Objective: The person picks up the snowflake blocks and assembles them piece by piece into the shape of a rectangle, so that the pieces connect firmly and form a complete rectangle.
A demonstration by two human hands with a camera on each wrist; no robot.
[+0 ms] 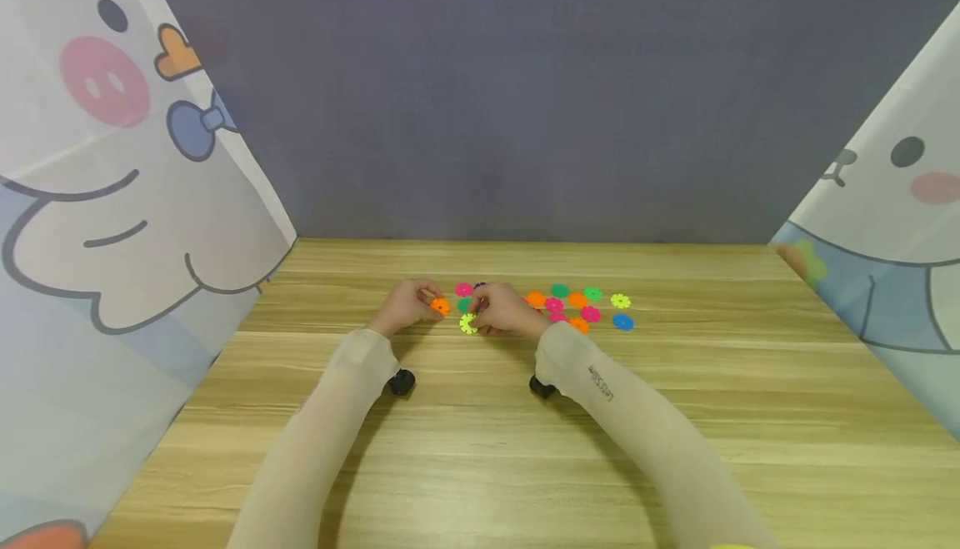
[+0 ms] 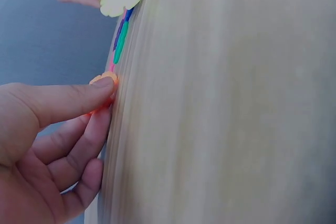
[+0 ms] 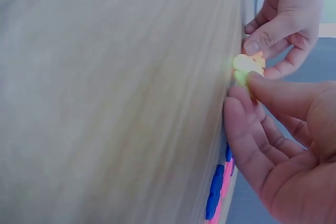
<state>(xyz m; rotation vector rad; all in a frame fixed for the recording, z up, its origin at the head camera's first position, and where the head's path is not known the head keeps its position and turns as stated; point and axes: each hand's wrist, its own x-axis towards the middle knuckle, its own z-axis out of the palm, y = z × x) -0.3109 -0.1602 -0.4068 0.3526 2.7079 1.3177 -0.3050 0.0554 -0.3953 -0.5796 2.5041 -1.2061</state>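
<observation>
My left hand point(image 1: 406, 306) pinches an orange flower-shaped plastic disc point(image 1: 440, 306) between thumb and fingers, just over the table. Close to its right, my right hand point(image 1: 507, 309) holds a yellow flower-shaped disc point(image 1: 468, 324) by its edge. In the left wrist view the yellow disc point(image 2: 112, 4) is tilted up, with notched petals and a small hole. The two discs are apart in the head view; in the right wrist view the yellow one point(image 3: 244, 63) overlaps the orange one. Between the hands lie a pink disc point(image 1: 464, 290) and a green disc point(image 1: 464, 305), the latter partly hidden.
Several more discs lie right of my right hand, among them a blue disc point(image 1: 623, 322), a yellow-green disc point(image 1: 621, 301) and a green disc point(image 1: 559, 291). The wooden table point(image 1: 465, 466) meets a dark grey panel point(image 1: 525, 116) at the back. Printed cartoon sheets stand at both sides.
</observation>
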